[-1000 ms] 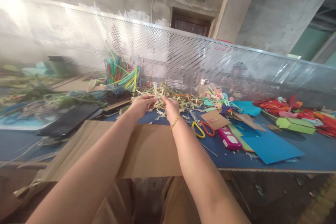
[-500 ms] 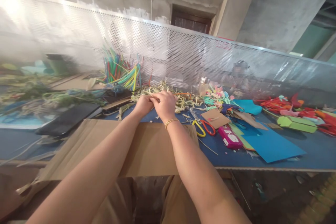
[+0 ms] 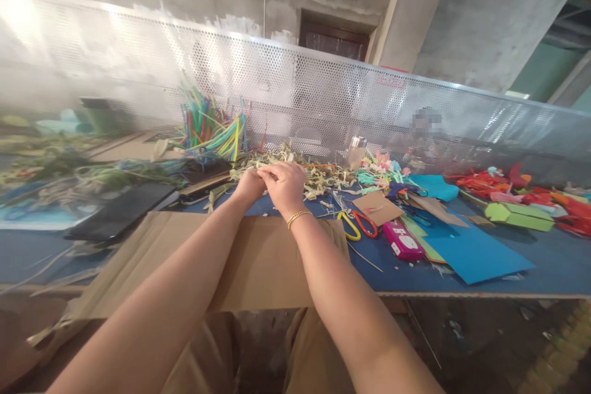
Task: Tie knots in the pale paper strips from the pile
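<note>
My left hand (image 3: 250,188) and my right hand (image 3: 286,184) meet at the fingertips above the far edge of a brown cardboard sheet (image 3: 272,268). Both are closed in a pinch; whatever lies between the fingers is hidden behind the right hand. Just beyond them spreads a heap of pale, knotted strips (image 3: 323,181). The cardboard lies at the table's front edge under my forearms. To the right of my right hand are scissors with one yellow and one red handle loop (image 3: 365,224).
A magenta box (image 3: 403,241) and blue paper sheets (image 3: 484,252) lie to the right. Colourful pipe cleaners (image 3: 212,129) stand at the back left, near a black tablet-like slab (image 3: 120,212). Behind the table runs a perforated metal screen (image 3: 323,95). A clear jar (image 3: 357,152) stands before it.
Both hands have shifted very slightly left, still joined at the fingertips. The right hand's fingers look a little straighter. Objects on the table have stayed put.
</note>
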Tool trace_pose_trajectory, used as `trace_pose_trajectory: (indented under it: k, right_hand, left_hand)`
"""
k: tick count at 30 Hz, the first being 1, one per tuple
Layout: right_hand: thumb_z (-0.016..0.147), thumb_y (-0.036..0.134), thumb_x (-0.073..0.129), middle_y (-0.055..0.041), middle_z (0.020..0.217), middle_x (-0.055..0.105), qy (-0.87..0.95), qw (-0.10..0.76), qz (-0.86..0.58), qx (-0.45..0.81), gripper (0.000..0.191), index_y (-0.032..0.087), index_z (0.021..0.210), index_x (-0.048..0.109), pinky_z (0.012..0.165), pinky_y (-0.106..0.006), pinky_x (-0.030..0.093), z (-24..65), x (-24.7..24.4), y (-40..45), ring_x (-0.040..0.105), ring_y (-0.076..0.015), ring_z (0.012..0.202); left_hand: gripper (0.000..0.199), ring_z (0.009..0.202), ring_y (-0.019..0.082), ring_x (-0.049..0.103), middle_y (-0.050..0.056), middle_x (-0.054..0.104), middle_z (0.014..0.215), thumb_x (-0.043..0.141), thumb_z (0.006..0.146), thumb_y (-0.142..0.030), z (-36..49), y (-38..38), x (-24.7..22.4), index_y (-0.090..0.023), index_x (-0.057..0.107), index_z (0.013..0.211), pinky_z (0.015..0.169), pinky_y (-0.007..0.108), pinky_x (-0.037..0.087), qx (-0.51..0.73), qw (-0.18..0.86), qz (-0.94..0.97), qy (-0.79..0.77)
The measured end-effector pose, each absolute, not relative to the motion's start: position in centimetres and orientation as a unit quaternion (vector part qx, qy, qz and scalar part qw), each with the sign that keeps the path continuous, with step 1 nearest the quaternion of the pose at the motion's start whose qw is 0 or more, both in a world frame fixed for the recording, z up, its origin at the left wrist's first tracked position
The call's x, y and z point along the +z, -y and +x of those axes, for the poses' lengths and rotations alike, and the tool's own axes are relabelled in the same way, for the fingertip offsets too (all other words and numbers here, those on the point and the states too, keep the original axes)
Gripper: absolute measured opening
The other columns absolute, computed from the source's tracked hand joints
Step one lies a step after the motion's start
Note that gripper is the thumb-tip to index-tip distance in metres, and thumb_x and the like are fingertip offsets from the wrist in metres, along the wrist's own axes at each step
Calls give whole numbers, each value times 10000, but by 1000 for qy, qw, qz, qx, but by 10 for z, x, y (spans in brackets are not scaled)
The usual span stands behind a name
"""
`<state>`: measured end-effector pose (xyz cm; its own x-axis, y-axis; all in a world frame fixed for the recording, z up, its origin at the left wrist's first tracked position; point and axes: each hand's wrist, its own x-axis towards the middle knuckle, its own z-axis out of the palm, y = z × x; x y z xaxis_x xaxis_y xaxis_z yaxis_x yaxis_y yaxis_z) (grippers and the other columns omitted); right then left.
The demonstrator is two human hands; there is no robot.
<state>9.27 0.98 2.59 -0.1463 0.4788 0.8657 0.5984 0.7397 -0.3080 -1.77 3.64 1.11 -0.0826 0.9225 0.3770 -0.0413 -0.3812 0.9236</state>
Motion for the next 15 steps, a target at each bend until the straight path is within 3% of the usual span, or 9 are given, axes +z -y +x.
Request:
trace_pose_trajectory:
  k: [3,5,11,15]
  right_hand:
    - [828,433,586,-25,888,704,664,634,-394,31,294,210,989,688,794,-276,414,108,29,-24,596,-137,777]
    - [817,468,568,-46,866,702,599,661,-442,93,337,178,929,699,726,-263,429,118,27,-36,604,-144,759]
    - [707,559,607,23,527,586,565,618,-478,267,391,180,698,703,555,-228,385,123,13,-51,542,-114,544]
    - [650,431,683,20,564,621,545,627,-440,342,258,175,680,695,592,-221,409,115,13,-46,550,-103,570]
  left_hand:
    - [197,646,167,596,47,636,632,792,572,-244,-17,-26,12,-125,665,665,617,272,475,590,469,538,-378]
    - [181,666,140,616,63,670,705,785,595,-203,-17,-22,15,-116,685,719,651,246,505,593,541,486,-346]
    - [108,667,134,650,80,681,754,710,706,-152,-16,-19,23,-112,690,805,605,212,546,594,601,409,-346]
    - [139,643,115,635,66,674,730,758,679,-194,-15,-18,21,-111,693,770,609,192,541,573,588,443,-360]
